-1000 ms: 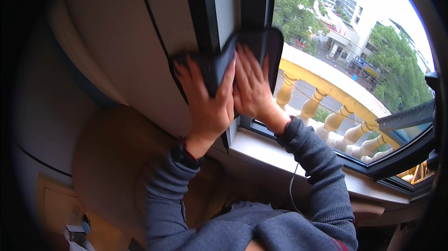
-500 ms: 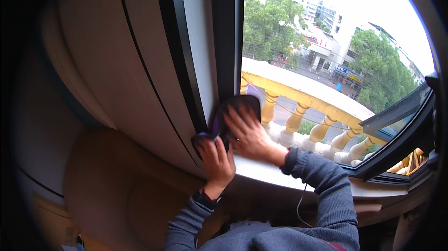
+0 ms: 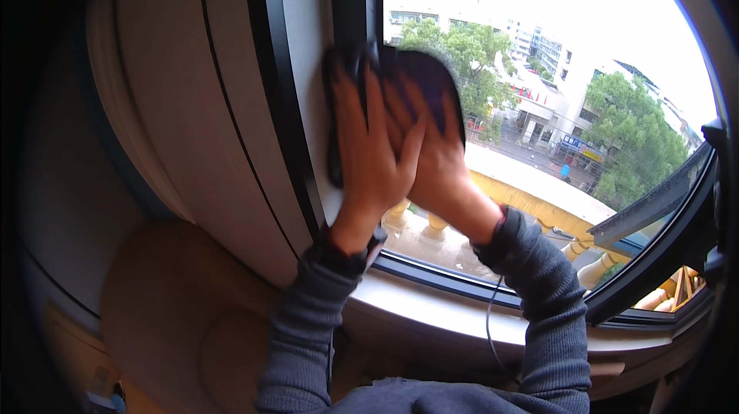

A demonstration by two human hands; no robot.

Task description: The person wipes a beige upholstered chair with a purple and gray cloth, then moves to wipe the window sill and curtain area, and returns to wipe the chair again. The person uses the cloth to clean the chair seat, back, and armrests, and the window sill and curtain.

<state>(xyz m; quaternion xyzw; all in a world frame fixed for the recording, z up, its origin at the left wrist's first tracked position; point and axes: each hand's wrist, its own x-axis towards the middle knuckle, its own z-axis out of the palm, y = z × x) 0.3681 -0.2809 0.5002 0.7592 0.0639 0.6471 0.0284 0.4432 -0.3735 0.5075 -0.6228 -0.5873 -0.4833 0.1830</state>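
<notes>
A dark pad (image 3: 435, 71), black at the edges and purple within, lies against the window glass and the dark window frame (image 3: 359, 6) beside it. My left hand (image 3: 373, 156) presses its left part along the frame, fingers long and pointing up. On the pad's right part is my right hand (image 3: 443, 156), its fingers spread over the purple surface. The left thumb overlaps the right hand. Both hands hold the pad up against the window. The fingertips blur into the dark material, and the side facing the glass is hidden.
A white sill (image 3: 439, 306) runs below the glass. A thin cord (image 3: 488, 325) hangs by my right forearm. At the right, an opened window sash (image 3: 650, 198) juts outward. Left are pale wall panels (image 3: 165, 67); outside stands a yellow balustrade (image 3: 500, 191).
Both hands have moved up along the frame with the pad, from near the sill to higher on the glass. The left hand now lies close against the right one.
</notes>
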